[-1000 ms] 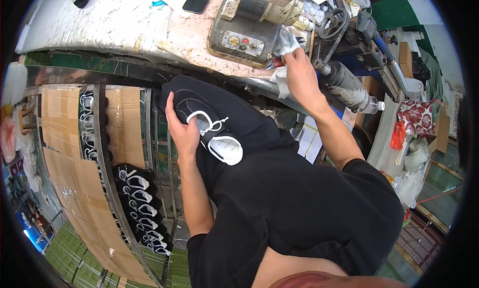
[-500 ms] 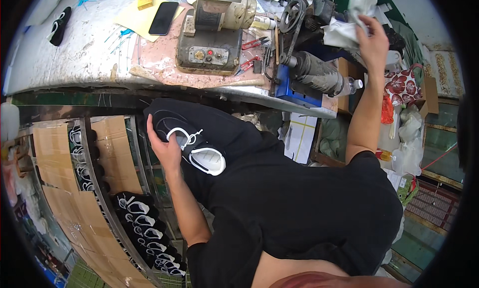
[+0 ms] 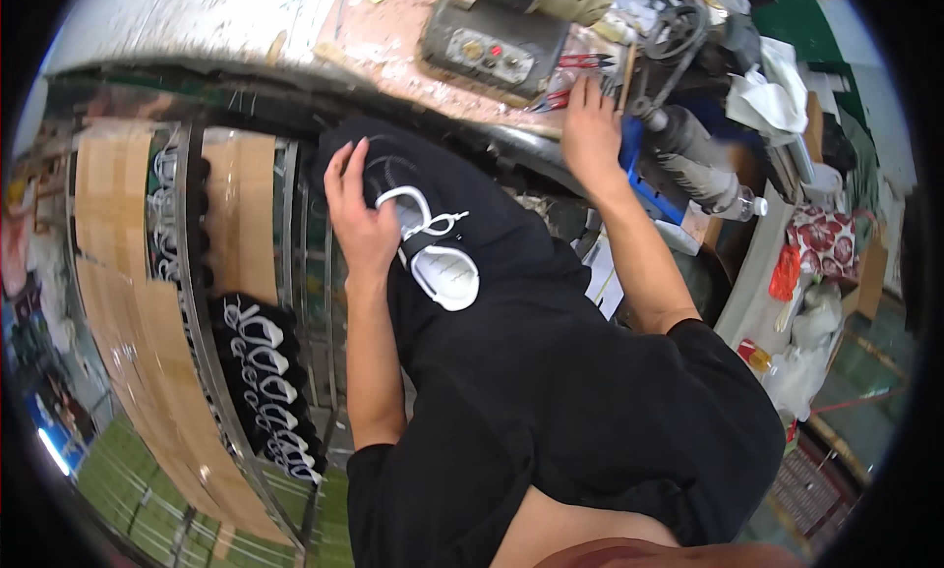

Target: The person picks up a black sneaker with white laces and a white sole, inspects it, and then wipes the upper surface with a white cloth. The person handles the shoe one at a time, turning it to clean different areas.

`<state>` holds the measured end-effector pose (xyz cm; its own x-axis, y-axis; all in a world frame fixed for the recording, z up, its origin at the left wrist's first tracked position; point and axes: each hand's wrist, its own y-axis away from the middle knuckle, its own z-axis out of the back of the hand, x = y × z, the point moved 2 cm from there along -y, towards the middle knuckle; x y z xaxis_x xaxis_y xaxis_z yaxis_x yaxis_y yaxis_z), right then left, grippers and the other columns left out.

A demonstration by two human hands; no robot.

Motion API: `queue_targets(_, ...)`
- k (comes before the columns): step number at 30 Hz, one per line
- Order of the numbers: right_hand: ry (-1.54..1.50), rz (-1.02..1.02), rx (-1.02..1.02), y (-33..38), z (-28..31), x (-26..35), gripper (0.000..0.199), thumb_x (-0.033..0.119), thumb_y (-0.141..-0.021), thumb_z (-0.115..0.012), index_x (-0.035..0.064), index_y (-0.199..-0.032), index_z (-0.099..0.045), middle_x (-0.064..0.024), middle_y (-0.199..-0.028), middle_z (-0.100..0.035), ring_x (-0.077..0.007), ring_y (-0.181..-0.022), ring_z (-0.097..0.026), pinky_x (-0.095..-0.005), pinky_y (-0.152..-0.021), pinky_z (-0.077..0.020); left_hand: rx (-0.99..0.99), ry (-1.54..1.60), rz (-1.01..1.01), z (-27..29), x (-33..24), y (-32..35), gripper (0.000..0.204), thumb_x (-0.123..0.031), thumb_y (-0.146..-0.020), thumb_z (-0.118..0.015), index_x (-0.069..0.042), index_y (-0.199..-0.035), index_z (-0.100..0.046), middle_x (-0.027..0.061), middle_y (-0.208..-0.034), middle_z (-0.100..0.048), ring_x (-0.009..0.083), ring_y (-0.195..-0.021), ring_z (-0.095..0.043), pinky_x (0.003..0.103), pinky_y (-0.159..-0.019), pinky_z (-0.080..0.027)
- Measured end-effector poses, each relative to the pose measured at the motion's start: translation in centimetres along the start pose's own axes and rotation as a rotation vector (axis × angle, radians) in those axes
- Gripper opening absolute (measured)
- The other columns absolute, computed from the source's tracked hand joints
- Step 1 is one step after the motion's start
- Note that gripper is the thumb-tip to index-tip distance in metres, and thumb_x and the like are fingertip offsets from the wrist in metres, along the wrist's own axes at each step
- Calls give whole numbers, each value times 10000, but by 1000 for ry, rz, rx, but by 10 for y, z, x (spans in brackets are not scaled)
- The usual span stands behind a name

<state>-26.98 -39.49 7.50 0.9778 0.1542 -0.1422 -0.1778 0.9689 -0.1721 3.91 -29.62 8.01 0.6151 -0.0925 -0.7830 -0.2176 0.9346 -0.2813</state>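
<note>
A black shoe (image 3: 444,277) with white trim, a white lace and a pale insole rests on my black-trousered thigh. My left hand (image 3: 362,219) holds it from the side; the thumb goes in at its opening and the fingers stretch up along the dark upper. Over the bench's front edge, my right hand (image 3: 593,135) is open, fingers extended and palm down. Its fingertips are beside red-handled snips (image 3: 557,100), and a second red-handled tool (image 3: 586,61) lies just beyond. Whether the fingertips touch either tool I cannot tell.
A machine with a control panel (image 3: 492,57) stands on the bench. Right of it are a belt wheel (image 3: 678,32), a dark motor (image 3: 693,160), a white cloth (image 3: 772,91) and a water bottle (image 3: 742,206). A rack with several black-and-white shoes (image 3: 265,371) and cardboard (image 3: 123,332) stands left.
My right hand has let go of the white cloth at the far right and come left to the snips. The left hand stays on the shoe. The whole view has shifted.
</note>
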Motion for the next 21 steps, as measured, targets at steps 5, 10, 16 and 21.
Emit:
queue_targets(5,-146,8,102,1,-14,-8,360,-12,-834,-574,-63,-1190,-586,-212,-1156,-600,-390,-1068,-570,-438,-913,-510,67,-68,88,-9,2,4,684,40,-753,-642,-66,-1421,-541,169,-1334,-549,382,-1169,-608,423,-960,-523)
queue_targets(10,-323,75,-105,10,2,-16,228,-29,-813,-601,8,-1023,-682,-161,-989,-658,-371,-994,-595,-465,-904,-495,-21,-6,148,-10,3,7,627,44,-719,-633,-54,-1336,-596,177,-1282,-600,372,-1188,-600,407,-1019,-487)
queue_targets(16,-1156,83,179,14,57,59,212,11,-868,-731,18,-1078,-702,-125,-1001,-699,-242,-868,-688,-319,-752,-537,-84,-34,21,-8,-1,13,606,65,-720,-616,-13,-1320,-604,192,-1271,-629,360,-1164,-639,404,-986,-534)
queue_targets(21,-1213,628,108,-2,71,132,250,39,-830,-769,15,-1069,-700,-133,-1005,-679,-289,-889,-681,-363,-770,-557,-74,-79,-5,-10,-11,13,616,65,-718,-608,-4,-1330,-589,187,-1278,-620,360,-1141,-657,410,-950,-562)
